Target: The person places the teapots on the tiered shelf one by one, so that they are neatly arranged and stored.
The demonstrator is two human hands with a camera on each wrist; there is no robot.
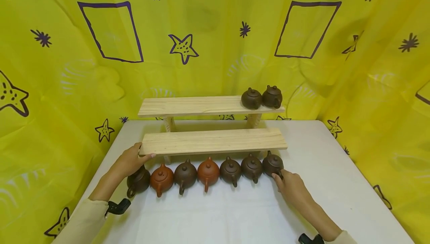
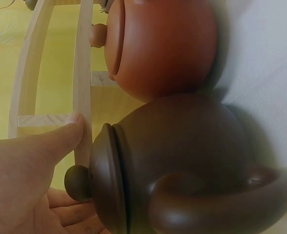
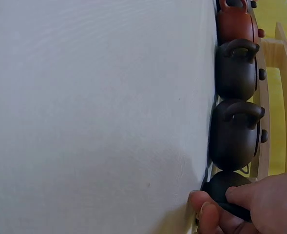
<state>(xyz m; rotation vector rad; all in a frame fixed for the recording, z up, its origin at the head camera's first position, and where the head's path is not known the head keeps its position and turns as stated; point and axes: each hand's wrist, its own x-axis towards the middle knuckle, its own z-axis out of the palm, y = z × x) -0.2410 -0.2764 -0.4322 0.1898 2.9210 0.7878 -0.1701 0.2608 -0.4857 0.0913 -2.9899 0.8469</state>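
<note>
My left hand point(image 1: 129, 160) grips the left end of the lower board of a two-tier wooden shelf point(image 1: 215, 141), its thumb lying along the front edge. Just beneath that hand stands a dark brown teapot point(image 2: 182, 146), partly covered by it in the head view. At the right end of the same row, my right hand point(image 1: 292, 184) pinches the handle of another dark brown teapot point(image 1: 273, 163). That teapot stands beside its dark neighbour point(image 3: 233, 141) on the white table; in the right wrist view the fingers hide much of it.
Between the hands, the row includes a reddish-brown teapot point(image 1: 162, 179), a second reddish one point(image 1: 208, 171) and several dark ones. Two dark teapots, one rounder point(image 1: 251, 98), sit at the right of the upper board point(image 1: 191, 105). A yellow patterned curtain point(image 1: 215, 19) surrounds the white table point(image 1: 215, 218).
</note>
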